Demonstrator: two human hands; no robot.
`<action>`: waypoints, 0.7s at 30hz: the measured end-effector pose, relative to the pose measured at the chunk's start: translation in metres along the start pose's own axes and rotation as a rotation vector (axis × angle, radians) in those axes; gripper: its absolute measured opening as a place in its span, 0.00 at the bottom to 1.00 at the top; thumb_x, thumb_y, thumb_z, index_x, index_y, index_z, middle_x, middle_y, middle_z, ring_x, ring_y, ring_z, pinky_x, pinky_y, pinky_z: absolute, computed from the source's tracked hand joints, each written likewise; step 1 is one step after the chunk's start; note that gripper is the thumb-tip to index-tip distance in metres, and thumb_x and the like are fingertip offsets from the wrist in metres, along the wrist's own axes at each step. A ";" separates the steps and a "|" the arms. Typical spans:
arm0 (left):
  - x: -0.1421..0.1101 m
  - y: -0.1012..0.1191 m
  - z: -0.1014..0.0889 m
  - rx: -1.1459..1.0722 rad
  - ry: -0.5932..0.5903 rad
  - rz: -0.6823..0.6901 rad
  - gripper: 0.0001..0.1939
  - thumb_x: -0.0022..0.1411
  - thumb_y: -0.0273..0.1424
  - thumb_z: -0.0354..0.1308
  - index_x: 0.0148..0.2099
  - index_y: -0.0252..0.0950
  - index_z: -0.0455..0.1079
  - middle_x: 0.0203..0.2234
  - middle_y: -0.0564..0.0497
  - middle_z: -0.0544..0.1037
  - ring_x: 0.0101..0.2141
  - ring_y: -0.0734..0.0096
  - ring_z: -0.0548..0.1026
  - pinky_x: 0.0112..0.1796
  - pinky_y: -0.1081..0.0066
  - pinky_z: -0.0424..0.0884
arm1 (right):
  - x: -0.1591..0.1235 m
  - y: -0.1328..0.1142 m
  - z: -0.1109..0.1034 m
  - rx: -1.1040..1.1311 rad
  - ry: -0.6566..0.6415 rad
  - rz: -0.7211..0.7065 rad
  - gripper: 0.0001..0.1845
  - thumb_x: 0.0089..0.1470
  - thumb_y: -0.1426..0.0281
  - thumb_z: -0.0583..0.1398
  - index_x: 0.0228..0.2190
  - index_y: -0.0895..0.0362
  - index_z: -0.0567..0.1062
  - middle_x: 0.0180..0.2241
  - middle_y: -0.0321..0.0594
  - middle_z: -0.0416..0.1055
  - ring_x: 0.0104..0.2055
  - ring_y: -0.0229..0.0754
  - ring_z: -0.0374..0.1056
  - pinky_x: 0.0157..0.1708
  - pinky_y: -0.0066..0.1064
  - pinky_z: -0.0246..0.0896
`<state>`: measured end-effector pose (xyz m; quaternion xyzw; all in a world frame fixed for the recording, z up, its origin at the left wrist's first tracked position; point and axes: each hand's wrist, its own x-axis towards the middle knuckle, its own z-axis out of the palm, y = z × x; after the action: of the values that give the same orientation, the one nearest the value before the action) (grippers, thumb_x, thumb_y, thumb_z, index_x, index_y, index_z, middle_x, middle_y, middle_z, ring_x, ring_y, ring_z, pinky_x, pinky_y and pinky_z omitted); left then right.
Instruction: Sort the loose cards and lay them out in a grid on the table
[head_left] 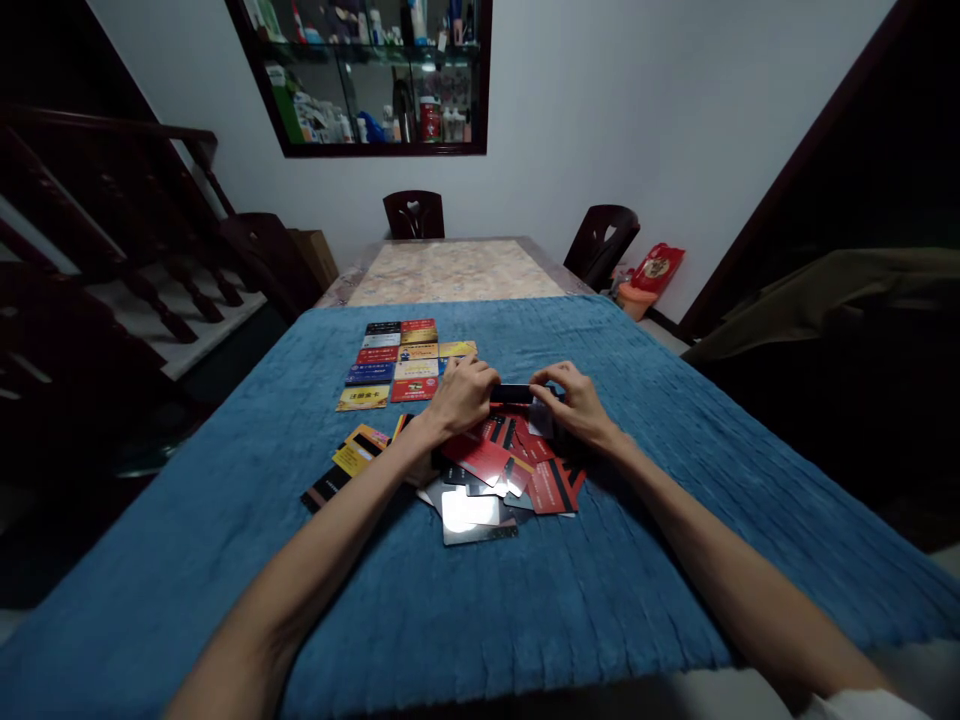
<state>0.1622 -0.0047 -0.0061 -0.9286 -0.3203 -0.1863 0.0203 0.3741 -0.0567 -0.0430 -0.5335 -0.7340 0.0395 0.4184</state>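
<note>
**Dark item (514, 394), 1 pc., held at far edge of card pile (502, 470)**

Flat, card-like; gripped betw. L hand (463, 395), fingers curled nearly closed on its left end, & R hand (574, 402), thumb & fingers pinched on its right end. Laid-out cards (415, 369) were set in rows by L hand, on blue cloth (622, 560).

Risks (judged): item could be dropped if either pinch were slackened; rows could be skewed by a L-hand nudge, being v. close; glossy overlapped pile could be slid if brushed.

Obscured: L fingertips; some row cards, behind L hand; item's face. Single card or stack, & contact w/ pile: couldn't be told.
</note>
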 end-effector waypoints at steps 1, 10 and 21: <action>-0.004 0.000 -0.001 0.007 0.003 0.015 0.12 0.65 0.23 0.50 0.41 0.35 0.75 0.37 0.44 0.79 0.44 0.57 0.70 0.44 0.57 0.62 | -0.001 -0.001 -0.001 -0.003 -0.034 -0.029 0.12 0.61 0.63 0.56 0.33 0.54 0.78 0.33 0.42 0.76 0.41 0.47 0.67 0.45 0.40 0.61; -0.050 0.001 -0.001 0.032 0.032 0.171 0.12 0.66 0.23 0.50 0.44 0.35 0.75 0.38 0.45 0.79 0.45 0.59 0.70 0.46 0.58 0.61 | -0.008 -0.010 -0.010 0.013 -0.320 -0.180 0.13 0.59 0.59 0.60 0.39 0.53 0.80 0.38 0.43 0.77 0.45 0.50 0.65 0.50 0.45 0.59; -0.061 0.004 0.006 0.016 0.001 0.279 0.13 0.70 0.26 0.49 0.42 0.36 0.75 0.37 0.46 0.78 0.45 0.61 0.69 0.46 0.59 0.62 | -0.014 -0.014 -0.009 -0.103 -0.407 -0.189 0.19 0.56 0.54 0.63 0.44 0.50 0.80 0.45 0.46 0.75 0.50 0.53 0.63 0.50 0.50 0.57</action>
<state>0.1223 -0.0425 -0.0329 -0.9638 -0.1896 -0.1797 0.0537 0.3705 -0.0771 -0.0383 -0.4642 -0.8509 0.0694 0.2360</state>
